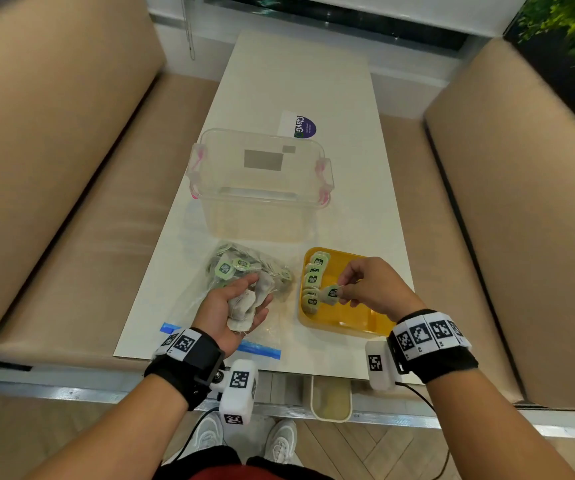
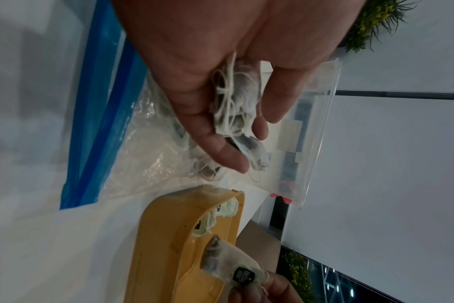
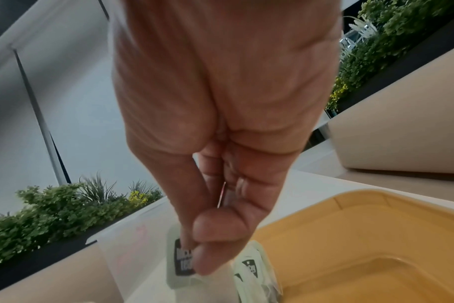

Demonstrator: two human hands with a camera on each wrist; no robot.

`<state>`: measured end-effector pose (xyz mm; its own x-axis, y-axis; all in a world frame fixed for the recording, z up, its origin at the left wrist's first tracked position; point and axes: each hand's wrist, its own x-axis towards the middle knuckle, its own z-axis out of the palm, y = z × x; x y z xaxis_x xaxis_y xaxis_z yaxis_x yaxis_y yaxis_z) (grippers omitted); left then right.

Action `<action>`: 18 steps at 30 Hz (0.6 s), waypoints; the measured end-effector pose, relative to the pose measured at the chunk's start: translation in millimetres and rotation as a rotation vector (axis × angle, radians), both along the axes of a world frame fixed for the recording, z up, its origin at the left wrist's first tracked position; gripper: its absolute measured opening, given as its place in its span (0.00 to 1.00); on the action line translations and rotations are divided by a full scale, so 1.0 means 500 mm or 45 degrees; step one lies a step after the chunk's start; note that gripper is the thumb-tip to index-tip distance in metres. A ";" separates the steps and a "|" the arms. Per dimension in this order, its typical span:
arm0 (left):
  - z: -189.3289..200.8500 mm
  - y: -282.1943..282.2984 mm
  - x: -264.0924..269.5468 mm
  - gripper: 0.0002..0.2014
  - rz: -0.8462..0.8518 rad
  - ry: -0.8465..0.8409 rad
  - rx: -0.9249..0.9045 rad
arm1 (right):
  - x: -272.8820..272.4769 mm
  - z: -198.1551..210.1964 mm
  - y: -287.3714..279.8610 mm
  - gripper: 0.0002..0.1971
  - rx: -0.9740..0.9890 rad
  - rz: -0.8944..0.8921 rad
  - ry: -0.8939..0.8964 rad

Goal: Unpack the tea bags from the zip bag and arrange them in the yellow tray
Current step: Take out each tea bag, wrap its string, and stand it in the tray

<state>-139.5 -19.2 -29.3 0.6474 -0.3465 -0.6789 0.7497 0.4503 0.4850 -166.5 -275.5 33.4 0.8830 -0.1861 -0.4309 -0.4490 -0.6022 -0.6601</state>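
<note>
Right hand fingers pinching 1 tea bag over yellow tray, near table's front edge. Left hand fingers curled round bunched tea bags above zip bag.

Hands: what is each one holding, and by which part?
The right hand pinches one tea bag by its green tag over the tray. The left hand cups a clump of tea bags in its palm.
</note>
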 end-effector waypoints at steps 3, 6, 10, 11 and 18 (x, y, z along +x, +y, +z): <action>0.000 0.000 -0.001 0.15 0.000 0.003 0.007 | -0.002 -0.014 0.000 0.04 -0.060 0.029 0.029; -0.001 0.000 -0.002 0.14 0.012 0.010 0.016 | -0.004 -0.033 0.005 0.04 -0.106 0.047 0.054; -0.002 0.001 -0.002 0.14 0.029 0.015 0.029 | -0.009 -0.057 0.021 0.05 -0.173 0.093 0.050; -0.002 0.001 -0.003 0.14 0.033 0.019 0.029 | -0.010 -0.063 0.027 0.05 -0.186 0.106 0.052; 0.001 -0.004 -0.004 0.13 0.030 0.021 0.024 | -0.006 -0.101 0.059 0.06 -0.292 0.142 0.014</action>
